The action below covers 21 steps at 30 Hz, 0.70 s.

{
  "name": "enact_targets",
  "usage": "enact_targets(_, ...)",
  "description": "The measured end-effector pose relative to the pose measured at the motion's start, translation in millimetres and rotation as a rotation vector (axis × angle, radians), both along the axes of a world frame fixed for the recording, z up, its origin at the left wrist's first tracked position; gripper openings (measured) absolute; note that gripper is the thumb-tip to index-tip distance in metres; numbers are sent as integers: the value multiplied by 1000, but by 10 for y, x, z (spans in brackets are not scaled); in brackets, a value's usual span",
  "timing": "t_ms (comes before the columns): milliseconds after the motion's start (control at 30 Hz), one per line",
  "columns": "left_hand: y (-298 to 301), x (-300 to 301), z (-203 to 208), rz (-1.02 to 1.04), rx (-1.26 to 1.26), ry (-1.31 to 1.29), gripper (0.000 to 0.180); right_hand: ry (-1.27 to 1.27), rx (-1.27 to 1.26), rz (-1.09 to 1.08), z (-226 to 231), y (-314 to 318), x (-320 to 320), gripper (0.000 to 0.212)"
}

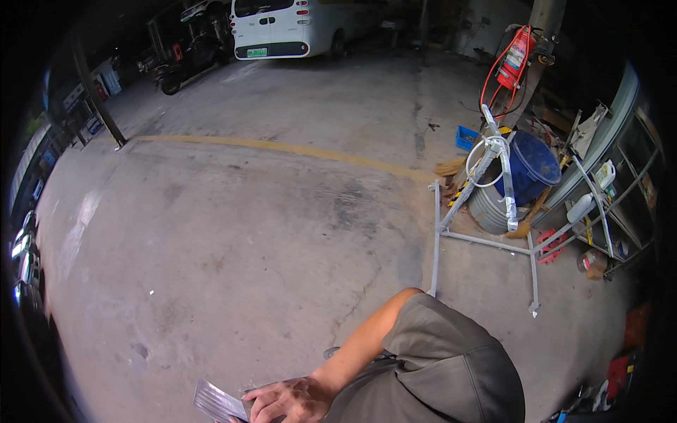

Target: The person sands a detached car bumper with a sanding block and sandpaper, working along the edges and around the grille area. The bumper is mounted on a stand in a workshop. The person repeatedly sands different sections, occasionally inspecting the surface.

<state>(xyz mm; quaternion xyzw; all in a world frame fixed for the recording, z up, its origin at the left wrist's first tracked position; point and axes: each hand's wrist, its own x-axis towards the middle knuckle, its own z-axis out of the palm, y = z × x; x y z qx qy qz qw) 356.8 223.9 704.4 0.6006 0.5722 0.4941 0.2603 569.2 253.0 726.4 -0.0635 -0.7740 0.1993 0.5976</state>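
At the lower edge, my right hand (289,400) has its fingers curled over a dark grey edge beside a thin, flat, shiny grey sheet (217,400). The sheet has fine lines and sticks out to the left of the fingers. Its exact kind I cannot make out, nor whether the dark edge belongs to it. My right arm, in a grey short sleeve, reaches across from the right. A small sliver of skin shows under the sheet at the picture's border; it may be my left hand, but its fingers are cut off.
On the right stands a grey metal frame (486,242) on feet, near a blue drum (525,166) and a blue crate (466,137). A red fire extinguisher (516,62) hangs behind. Farther back are a white van (271,28), a motorcycle (185,72) and a yellow floor line (282,145).
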Motion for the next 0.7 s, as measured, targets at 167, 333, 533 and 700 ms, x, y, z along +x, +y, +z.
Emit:
enact_targets(167,-171,-154,104,80,-387,-825,53,-20,36,-7,-149,196,-175,28)
enact_targets(333,-235,-101,444,151,-390,-804,53,-182,183,28,-426,509,-285,29)
enact_targets(533,-248,-738,405,121,-368,-919,54,-788,88,55,-670,800,-572,36)
enact_targets(700,-227,-1404,241,218,-418,-950,64,-371,-1005,134,-428,926,-1476,42)
